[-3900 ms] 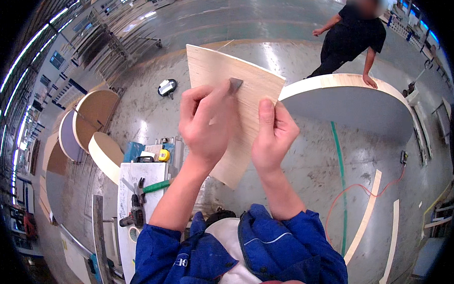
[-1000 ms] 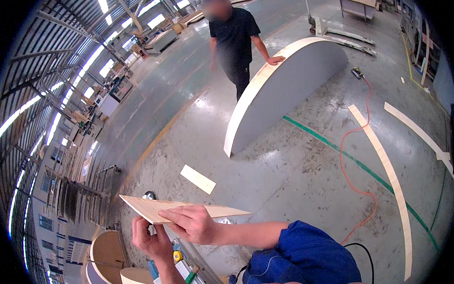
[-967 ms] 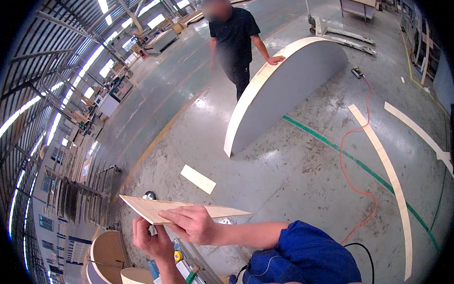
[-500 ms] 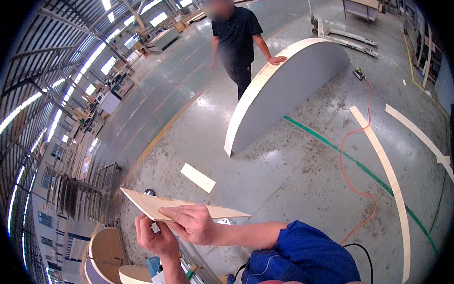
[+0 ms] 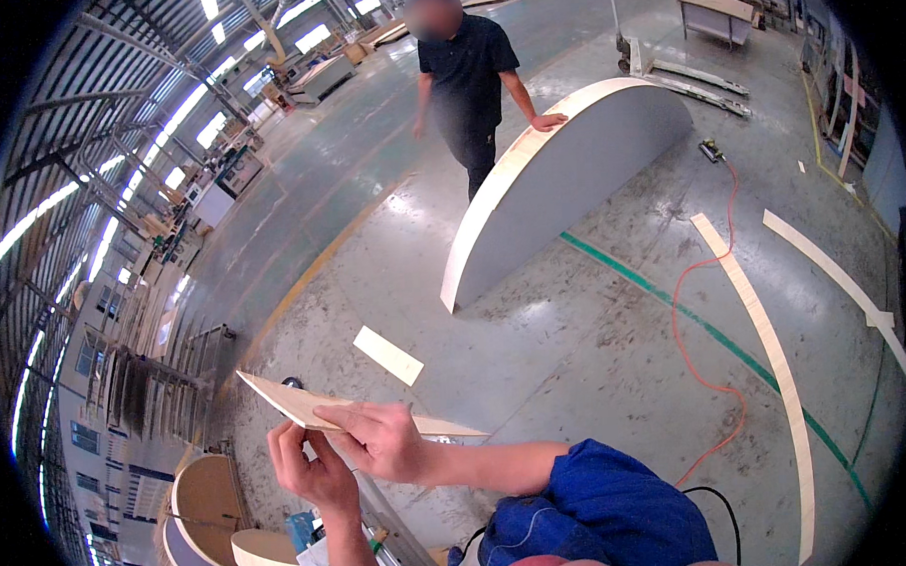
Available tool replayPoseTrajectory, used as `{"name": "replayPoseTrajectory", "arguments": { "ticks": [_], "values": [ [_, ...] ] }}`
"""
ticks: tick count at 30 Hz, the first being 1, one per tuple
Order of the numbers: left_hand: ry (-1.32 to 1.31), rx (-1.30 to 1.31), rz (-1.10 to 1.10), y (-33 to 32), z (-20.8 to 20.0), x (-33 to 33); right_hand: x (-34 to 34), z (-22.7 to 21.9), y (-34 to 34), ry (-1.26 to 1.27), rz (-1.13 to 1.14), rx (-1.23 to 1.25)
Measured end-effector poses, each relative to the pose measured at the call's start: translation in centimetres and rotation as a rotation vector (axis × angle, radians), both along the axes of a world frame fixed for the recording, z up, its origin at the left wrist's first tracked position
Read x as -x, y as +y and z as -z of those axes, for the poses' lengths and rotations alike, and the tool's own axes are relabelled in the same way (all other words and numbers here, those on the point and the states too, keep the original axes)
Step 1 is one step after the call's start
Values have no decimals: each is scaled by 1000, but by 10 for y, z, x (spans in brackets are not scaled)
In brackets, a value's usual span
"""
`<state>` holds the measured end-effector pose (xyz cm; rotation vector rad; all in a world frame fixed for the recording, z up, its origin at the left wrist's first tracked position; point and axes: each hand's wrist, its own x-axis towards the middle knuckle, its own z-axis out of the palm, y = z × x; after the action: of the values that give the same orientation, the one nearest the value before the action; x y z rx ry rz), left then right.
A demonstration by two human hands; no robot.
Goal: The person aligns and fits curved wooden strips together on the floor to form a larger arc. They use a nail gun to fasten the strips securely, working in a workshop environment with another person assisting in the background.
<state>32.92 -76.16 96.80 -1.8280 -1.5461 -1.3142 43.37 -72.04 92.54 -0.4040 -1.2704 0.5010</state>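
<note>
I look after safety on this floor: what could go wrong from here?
The left hand, its fingers at the edge of the wooden board, might catch a splinter. The half-round panel stands upright with a co-worker's hand on top; knocked, it could tip. The orange cord or hose curving over the floor might trip someone.

Floor [image 5: 576, 378]: grey, scuffed, green line [image 5: 673, 301] across it; half-round panel [image 5: 580, 194] standing on edge, short board [image 5: 389, 355], two long curved strips [image 5: 774, 347], orange hose [image 5: 676, 325] running to small tool [image 5: 710, 151], pallet truck [image 5: 701, 87] at the back
</note>
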Motion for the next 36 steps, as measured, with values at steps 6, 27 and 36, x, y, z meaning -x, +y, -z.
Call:
{"name": "replayPoseTrajectory", "arguments": {
  "ticks": [6, 27, 36],
  "values": [
    [-33, -37, 23, 5, 0, -5, -4, -2, 8, 12, 16, -45],
    [-280, 78, 112, 42, -8, -1, -18, -5, 49, -152, 18, -112],
    [-1034, 294, 478, 88, 16, 42, 16, 13, 97, -422, 277, -317]
  ]
}}
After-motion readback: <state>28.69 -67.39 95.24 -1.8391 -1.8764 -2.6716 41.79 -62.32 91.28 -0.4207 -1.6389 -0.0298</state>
